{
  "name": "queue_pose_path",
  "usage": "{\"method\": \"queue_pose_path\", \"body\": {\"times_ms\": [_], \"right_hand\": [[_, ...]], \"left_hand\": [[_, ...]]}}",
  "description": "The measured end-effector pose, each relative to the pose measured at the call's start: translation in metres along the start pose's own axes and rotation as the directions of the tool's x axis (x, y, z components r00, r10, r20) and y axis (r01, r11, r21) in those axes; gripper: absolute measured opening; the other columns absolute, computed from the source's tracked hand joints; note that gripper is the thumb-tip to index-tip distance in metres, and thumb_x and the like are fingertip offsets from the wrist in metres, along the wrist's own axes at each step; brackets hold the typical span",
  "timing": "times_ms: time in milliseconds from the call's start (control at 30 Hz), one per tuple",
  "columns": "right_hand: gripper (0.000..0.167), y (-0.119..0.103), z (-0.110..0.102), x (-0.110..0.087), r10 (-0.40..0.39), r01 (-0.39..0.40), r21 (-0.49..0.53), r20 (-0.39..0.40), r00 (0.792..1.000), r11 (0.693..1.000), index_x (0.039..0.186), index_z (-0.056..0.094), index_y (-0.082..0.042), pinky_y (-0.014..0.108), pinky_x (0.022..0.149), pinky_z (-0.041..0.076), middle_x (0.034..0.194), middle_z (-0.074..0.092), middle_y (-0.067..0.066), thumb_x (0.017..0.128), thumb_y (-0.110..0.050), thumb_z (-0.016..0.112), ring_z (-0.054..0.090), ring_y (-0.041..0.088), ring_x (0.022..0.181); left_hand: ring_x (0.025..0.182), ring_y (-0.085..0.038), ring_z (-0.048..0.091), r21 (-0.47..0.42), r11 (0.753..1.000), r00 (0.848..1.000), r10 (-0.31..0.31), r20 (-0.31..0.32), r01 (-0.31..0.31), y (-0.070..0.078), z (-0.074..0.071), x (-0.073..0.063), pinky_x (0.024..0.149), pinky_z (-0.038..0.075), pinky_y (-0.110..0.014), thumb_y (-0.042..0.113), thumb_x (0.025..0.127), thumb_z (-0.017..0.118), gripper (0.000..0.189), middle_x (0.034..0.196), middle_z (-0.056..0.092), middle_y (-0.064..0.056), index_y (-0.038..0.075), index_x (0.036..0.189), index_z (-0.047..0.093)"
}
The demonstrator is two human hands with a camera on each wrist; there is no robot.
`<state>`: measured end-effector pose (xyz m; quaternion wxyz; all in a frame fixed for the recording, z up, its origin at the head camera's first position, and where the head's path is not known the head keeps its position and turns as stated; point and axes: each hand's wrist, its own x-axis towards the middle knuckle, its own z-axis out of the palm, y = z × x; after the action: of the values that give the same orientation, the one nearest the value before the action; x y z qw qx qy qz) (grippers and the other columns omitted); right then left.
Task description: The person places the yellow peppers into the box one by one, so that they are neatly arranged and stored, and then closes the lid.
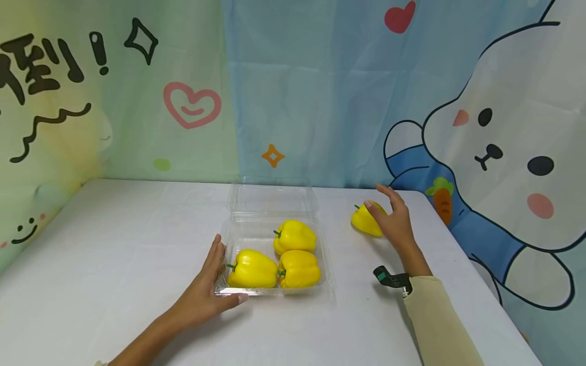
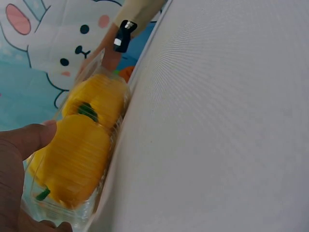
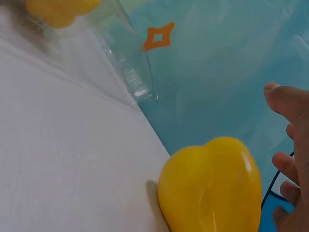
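Observation:
Three yellow bell peppers sit in a clear plastic clamshell box, its lid opened back. My left hand rests against the box's front left corner, fingers straight along the left side and thumb at the front edge. In the left wrist view the thumb lies by the clear front wall, with peppers behind it. Over to the right, one more yellow bell pepper lies on the table. Beside it is my right hand, fingers spread; the right wrist view shows a gap between hand and pepper.
A white-covered table bears everything. Behind it hangs a printed cloth with a cartoon rabbit. The raised clear lid reaches toward the table's back edge. A black strap circles my right wrist.

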<state>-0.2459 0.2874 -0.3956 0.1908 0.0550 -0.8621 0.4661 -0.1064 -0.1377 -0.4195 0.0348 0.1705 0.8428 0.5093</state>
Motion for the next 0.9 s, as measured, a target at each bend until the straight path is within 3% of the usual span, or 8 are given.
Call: {"method": "queue_pose_path", "body": {"times_ms": [300, 533, 800, 900], "right_hand": [[0.079, 0.020, -0.003, -0.001, 0.137, -0.137, -0.010, 0.098, 0.986, 0.991, 0.156, 0.025, -0.018, 0.053, 0.114, 0.016, 0.159, 0.022, 0.012, 0.092, -0.040, 0.067, 0.016, 0.032, 0.145], [0.093, 0.030, -0.007, -0.004, 0.297, -0.292, -0.055, 0.237, 0.925, 0.955, 0.158, 0.001, -0.021, 0.057, 0.114, 0.010, 0.162, 0.008, 0.014, 0.093, -0.043, 0.064, 0.009, 0.037, 0.146], [0.092, 0.035, -0.008, -0.003, 0.364, -0.357, -0.077, 0.272, 0.891, 0.931, 0.157, 0.016, -0.012, 0.054, 0.114, 0.017, 0.157, 0.022, 0.018, 0.089, -0.045, 0.068, 0.026, 0.039, 0.138], [0.092, 0.036, -0.008, -0.003, 0.369, -0.357, -0.095, 0.270, 0.889, 0.929, 0.156, 0.021, -0.010, 0.054, 0.113, 0.020, 0.156, 0.026, 0.018, 0.088, -0.050, 0.068, 0.029, 0.038, 0.136]], "left_hand": [[0.146, -0.030, 0.005, -0.008, 1.000, 1.000, -0.002, -0.003, 0.002, 0.000, 0.000, 0.000, 0.111, 0.017, -0.053, 0.034, 0.078, 0.082, 0.116, 0.161, -0.015, 0.001, 0.001, 0.155, 0.002], [0.146, -0.032, 0.006, 0.001, 1.000, 1.000, 0.014, -0.003, -0.014, -0.003, 0.002, 0.000, 0.110, 0.018, -0.052, 0.036, 0.078, 0.082, 0.117, 0.160, -0.016, 0.003, 0.000, 0.154, 0.002], [0.145, -0.032, 0.010, 0.026, 1.000, 1.000, 0.012, -0.014, -0.012, -0.002, 0.002, 0.000, 0.109, 0.021, -0.049, 0.037, 0.076, 0.083, 0.118, 0.161, -0.015, 0.001, -0.002, 0.154, 0.003], [0.146, -0.032, 0.010, 0.025, 1.000, 1.000, 0.008, -0.011, -0.008, -0.001, 0.001, 0.000, 0.110, 0.020, -0.051, 0.037, 0.077, 0.082, 0.117, 0.161, -0.015, 0.002, -0.001, 0.154, 0.003]]}}
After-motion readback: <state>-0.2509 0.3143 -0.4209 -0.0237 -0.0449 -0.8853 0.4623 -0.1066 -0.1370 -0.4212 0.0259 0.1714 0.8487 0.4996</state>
